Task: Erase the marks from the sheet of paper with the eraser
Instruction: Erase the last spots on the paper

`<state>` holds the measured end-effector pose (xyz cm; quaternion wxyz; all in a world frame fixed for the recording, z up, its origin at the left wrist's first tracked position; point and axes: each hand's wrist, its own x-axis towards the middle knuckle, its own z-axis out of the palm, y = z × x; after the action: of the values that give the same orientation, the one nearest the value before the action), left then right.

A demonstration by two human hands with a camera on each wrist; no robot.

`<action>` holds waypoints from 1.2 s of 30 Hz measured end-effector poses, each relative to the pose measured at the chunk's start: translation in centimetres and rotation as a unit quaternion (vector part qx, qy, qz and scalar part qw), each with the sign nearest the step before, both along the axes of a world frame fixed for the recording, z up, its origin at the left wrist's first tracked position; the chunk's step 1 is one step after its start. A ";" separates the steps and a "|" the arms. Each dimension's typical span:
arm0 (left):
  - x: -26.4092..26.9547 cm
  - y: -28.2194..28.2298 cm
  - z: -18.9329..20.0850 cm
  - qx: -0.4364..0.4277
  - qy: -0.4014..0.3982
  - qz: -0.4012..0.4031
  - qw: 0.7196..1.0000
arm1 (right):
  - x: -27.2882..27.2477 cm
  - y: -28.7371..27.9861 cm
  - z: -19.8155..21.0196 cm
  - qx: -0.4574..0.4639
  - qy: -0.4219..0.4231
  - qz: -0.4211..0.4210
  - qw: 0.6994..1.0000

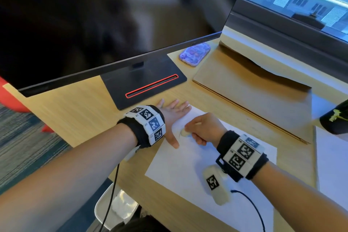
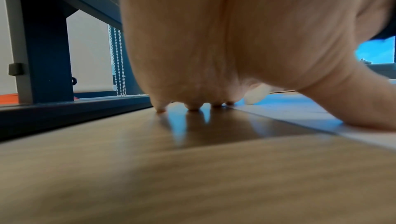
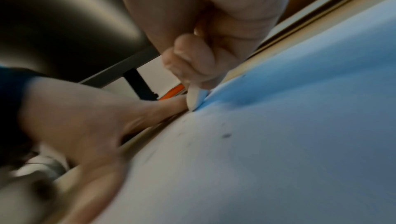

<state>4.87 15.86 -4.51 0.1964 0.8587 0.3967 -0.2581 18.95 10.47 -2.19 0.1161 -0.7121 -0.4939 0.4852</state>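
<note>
One sheet of paper (image 1: pixel 197 165) lies flat on the wooden surface (image 1: pixel 75 115), in front of the monitor stand (image 1: pixel 143 84). One eraser (image 1: pixel 185 132), pale and rounded, is pressed to the sheet near its far left corner; a short dark mark (image 1: pixel 178 134) shows on the paper just left of the eraser. The right hand (image 1: pixel 204 128) grips the eraser, its fingers (image 3: pixel 193 55) curled tightly round it, so that only the eraser's tip shows. The left hand (image 1: pixel 172 117) lies flat on the sheet's left edge, its fingers (image 2: pixel 194 107) straight and spread, their tips on the bare surface beyond the paper and the thumb on the paper. The two hands are close together, the left thumb just beside the eraser.

One dark monitor (image 1: pixel 113 15) stands behind the sheet, its stand bearing a red-outlined slot. One phone (image 1: pixel 194 53) in a purple patterned case lies behind the sheet, right of the stand. One sheet of brown cardboard (image 1: pixel 254 90) lies right of the paper. One second white sheet (image 1: pixel 331 165) lies at the far right.
</note>
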 end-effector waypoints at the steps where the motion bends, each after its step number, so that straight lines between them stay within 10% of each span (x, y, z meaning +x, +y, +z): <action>1: 0.0 0.0 -0.1 0.000 -0.001 -0.001 1.000 | 0.2 0.8 -0.1 0.020 -0.011 -0.021 1.000; 30: -1.2 -0.4 1.1 0.004 -0.040 0.032 0.999 | -0.4 1.8 0.3 0.039 0.024 -0.065 0.997; 36: -1.2 -0.4 1.0 -0.002 -0.030 0.027 0.999 | -1.4 0.4 0.7 -0.014 -0.020 0.073 0.997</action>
<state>3.66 15.41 -3.50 0.2170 0.8545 0.4135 -0.2275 17.57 10.84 -1.53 0.0605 -0.6854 -0.5398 0.4849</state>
